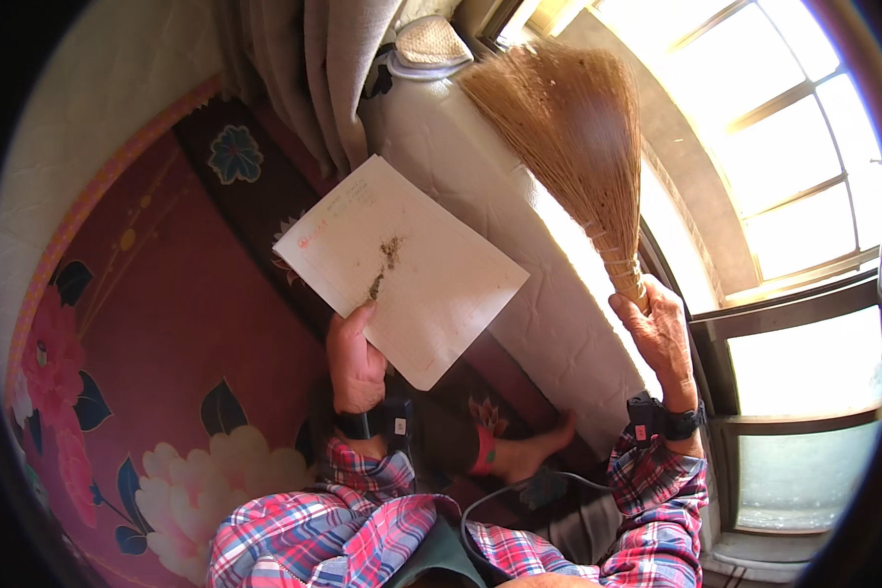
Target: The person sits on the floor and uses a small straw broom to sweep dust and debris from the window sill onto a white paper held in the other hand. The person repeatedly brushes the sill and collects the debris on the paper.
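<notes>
Gripped at its lower left edge by my left hand [356,360] is a stack of white paper [441,294], held out in front of me. My thumb presses on its top face; the other fingers are hidden beneath. A small trail of dark, crumbly debris [384,268] lies on the sheet just beyond the thumb. On the right, my right hand [655,334] is closed around the bound handle of a straw hand broom [573,132]. Its bristles fan upward and away, over the padded sill and apart from the paper.
A patterned floral mat [191,316] spreads below and to the left. The padded cream sill [500,213] runs diagonally beneath a bright window [794,132]. Grey curtains [323,73] hang at the top, beside a small woven pad [432,44]. My bare foot [529,452] rests near the sill.
</notes>
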A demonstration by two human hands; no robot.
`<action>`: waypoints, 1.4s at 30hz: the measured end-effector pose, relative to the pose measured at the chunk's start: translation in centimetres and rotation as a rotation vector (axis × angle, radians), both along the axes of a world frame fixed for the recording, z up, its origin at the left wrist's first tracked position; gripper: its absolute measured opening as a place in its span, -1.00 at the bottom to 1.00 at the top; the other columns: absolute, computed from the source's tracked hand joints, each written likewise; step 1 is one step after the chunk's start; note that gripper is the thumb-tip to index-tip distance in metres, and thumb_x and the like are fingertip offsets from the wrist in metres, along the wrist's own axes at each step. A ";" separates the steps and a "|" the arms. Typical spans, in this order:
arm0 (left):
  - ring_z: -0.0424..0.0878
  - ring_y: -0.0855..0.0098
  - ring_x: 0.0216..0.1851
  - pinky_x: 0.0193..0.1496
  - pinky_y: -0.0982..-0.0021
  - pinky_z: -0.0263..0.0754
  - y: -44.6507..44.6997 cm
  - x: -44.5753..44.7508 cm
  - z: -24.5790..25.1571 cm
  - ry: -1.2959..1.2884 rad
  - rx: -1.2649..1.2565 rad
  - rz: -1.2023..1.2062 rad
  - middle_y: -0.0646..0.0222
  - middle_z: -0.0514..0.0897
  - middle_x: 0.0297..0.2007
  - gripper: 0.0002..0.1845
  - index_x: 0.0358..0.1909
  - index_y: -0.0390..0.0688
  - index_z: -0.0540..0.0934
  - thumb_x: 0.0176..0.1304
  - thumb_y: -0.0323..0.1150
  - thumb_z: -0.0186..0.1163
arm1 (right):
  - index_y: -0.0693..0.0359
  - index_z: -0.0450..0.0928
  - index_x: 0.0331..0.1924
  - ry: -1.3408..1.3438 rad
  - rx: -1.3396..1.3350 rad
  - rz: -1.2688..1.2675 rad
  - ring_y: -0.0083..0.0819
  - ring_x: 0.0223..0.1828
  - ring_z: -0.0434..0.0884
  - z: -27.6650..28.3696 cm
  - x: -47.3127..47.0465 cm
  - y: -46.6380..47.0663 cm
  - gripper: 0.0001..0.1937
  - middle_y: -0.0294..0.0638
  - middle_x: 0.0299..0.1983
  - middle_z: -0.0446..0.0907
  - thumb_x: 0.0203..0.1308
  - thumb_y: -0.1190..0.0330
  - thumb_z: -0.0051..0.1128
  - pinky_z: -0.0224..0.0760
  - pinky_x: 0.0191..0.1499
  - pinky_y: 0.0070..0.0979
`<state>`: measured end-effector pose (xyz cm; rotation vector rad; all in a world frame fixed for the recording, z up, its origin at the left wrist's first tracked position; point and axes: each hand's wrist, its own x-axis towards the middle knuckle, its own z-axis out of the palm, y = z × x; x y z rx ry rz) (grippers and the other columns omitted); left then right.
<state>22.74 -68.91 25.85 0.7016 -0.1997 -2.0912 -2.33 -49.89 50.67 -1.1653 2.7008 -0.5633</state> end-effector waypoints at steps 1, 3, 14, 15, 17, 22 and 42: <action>0.63 0.12 0.35 0.43 0.09 0.54 0.1 0.0 0.0 -0.001 -0.002 0.008 0.09 0.62 0.36 -0.45 0.48 -0.37 0.44 0.46 -0.57 0.13 | 0.34 0.69 -0.09 -0.033 0.040 -0.020 -0.43 -0.39 0.57 0.1 -0.2 -0.3 -0.62 -0.16 -0.46 0.63 0.32 0.13 0.40 0.51 -0.22 -0.37; 0.63 0.12 0.35 0.43 0.10 0.55 0.0 -0.3 -0.3 -0.013 -0.028 0.032 0.08 0.62 0.36 -0.45 0.48 -0.38 0.44 0.45 -0.58 0.12 | 0.33 0.69 -0.09 -0.162 -0.046 -0.095 -0.44 -0.42 0.56 0.2 -0.3 -0.2 -0.66 -0.18 -0.48 0.63 0.33 0.18 0.38 0.50 -0.23 -0.40; 0.62 0.11 0.34 0.47 0.08 0.50 0.0 -0.3 -0.9 0.021 0.024 0.034 0.05 0.62 0.35 -0.43 0.45 -0.43 0.45 0.40 -0.62 0.12 | 0.37 0.71 -0.01 0.016 -0.278 0.012 -0.60 -0.45 0.54 1.2 -0.7 -5.1 -0.51 -0.30 -0.50 0.64 0.50 -0.01 0.27 0.41 -0.35 -0.51; 0.61 0.12 0.35 0.47 0.08 0.49 0.0 -0.3 -0.8 0.013 0.014 0.038 0.05 0.61 0.36 -0.42 0.46 -0.44 0.44 0.39 -0.62 0.12 | 0.36 0.71 0.01 -0.046 -0.312 0.024 -0.58 -0.49 0.54 0.9 -1.0 -7.1 -0.52 -0.30 -0.50 0.65 0.50 0.00 0.28 0.41 -0.37 -0.47; 0.60 0.12 0.36 0.48 0.09 0.47 -0.1 -0.3 -0.7 -0.001 0.014 0.026 0.05 0.61 0.36 -0.42 0.47 -0.45 0.43 0.39 -0.62 0.12 | 0.38 0.69 0.03 -0.018 -0.232 0.092 -0.55 -0.44 0.58 1.3 -1.9 -10.2 -0.55 -0.25 -0.49 0.66 0.50 0.05 0.30 0.47 -0.32 -0.40; 0.62 0.12 0.34 0.45 0.09 0.51 -0.1 -0.3 -0.5 0.000 0.005 0.019 0.07 0.62 0.36 -0.43 0.47 -0.42 0.44 0.42 -0.60 0.13 | 0.39 0.68 0.08 0.176 -0.072 0.145 -0.10 -0.35 0.68 2.7 -2.3 -8.4 -0.57 0.05 -0.35 0.75 0.45 0.13 0.34 0.57 -0.13 -0.16; 0.67 0.06 0.28 0.40 0.03 0.60 -0.5 0.0 -2.0 0.021 -0.005 -0.020 0.01 0.63 0.33 -0.44 0.43 -0.44 0.48 0.39 -0.62 0.18 | 0.34 0.64 0.19 0.084 -0.324 -0.040 -0.67 -0.50 0.37 13.4 0.8 10.0 -0.57 -0.43 -0.52 0.42 0.48 0.14 0.24 0.22 -0.40 -0.60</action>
